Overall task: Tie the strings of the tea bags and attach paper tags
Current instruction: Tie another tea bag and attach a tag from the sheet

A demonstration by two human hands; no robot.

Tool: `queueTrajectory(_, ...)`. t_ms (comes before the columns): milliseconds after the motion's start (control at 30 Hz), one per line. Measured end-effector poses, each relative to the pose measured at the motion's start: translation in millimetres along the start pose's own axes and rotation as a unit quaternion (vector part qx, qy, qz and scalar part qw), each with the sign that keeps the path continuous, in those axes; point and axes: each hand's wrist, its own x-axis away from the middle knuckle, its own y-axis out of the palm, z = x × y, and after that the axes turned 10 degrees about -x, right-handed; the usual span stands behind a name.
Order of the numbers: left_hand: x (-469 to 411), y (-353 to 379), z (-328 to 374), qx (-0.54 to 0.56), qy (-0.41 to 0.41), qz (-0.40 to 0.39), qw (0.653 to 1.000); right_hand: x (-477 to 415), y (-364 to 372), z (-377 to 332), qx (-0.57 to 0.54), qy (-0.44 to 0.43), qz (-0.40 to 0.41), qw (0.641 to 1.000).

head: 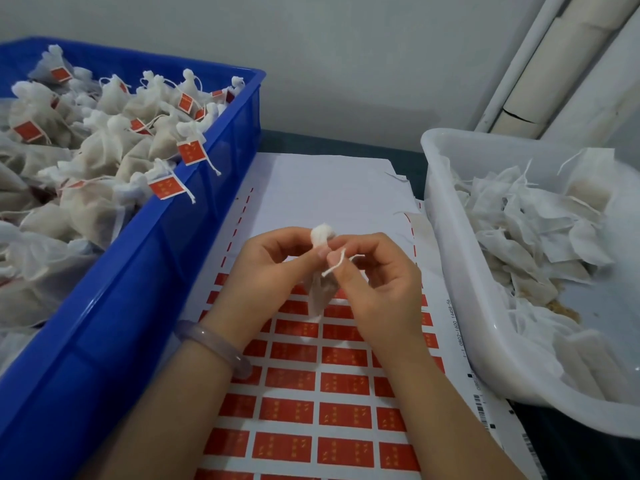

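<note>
Two bare forearms reach in from the bottom edge, the left one wearing a pale translucent bracelet at the wrist. Under them lies a white sheet of red paper tags, printed in rows, with the upper part of the sheet already stripped to bare backing. The sheet rests on a dark bench, on top of other loose white sheets.

Above the middle of the sheet the two hands meet around one tea bag. The left hand has its thumb and fingers curled in and pinches the bag at its gathered neck, so that the bunched white top sticks up above the fingertips and the filled body hangs down between the hands. The right hand is also curled, and its thumb and forefinger pinch the white string, whose loose end lies across the thumb. The bag hangs clear of the sheet.

On the left stands a blue crate, touching the edge of the sheets. It is heaped with tied tea bags, many carrying a red tag on a string; two tags hang over its near rim. On the right stands a white tub, holding flat untied bags with loose strings and some brown crumbs on its floor. Behind everything is a pale wall, with light pipes running at a slant in the upper right corner.
</note>
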Motion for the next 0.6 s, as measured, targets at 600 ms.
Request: queueTrajectory(600, -0.4, -2.0, -4.2, 0.028, 0.042, -0.042, 0.998, -3.4, -3.6, 2.9, -0.129, 0.121, -0.016, 0.984)
